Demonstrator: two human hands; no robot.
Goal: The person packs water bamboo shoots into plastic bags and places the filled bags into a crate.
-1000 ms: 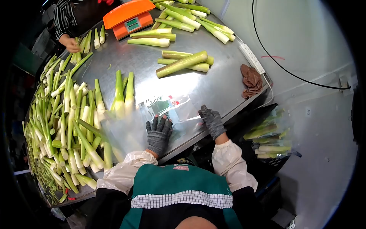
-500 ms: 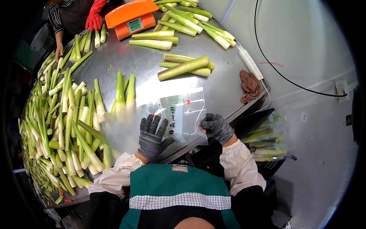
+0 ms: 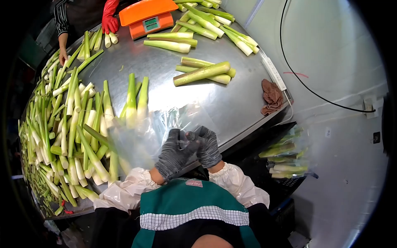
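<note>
Left hand (image 3: pixel 174 153) and right hand (image 3: pixel 206 146) are resting together at the clear plastic film (image 3: pixel 167 120); I'm not seeing their grip clearly. A hard tug could be tearing it.

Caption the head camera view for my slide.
Gloved left hand and right hand together at a clear plastic bag beside piled water bamboo shoots on a metal table.

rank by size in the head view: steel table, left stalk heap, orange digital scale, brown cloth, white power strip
Steel table
Left stalk heap
Orange digital scale
Brown cloth and white power strip: not ranked; strip longer, cloth wider
</note>
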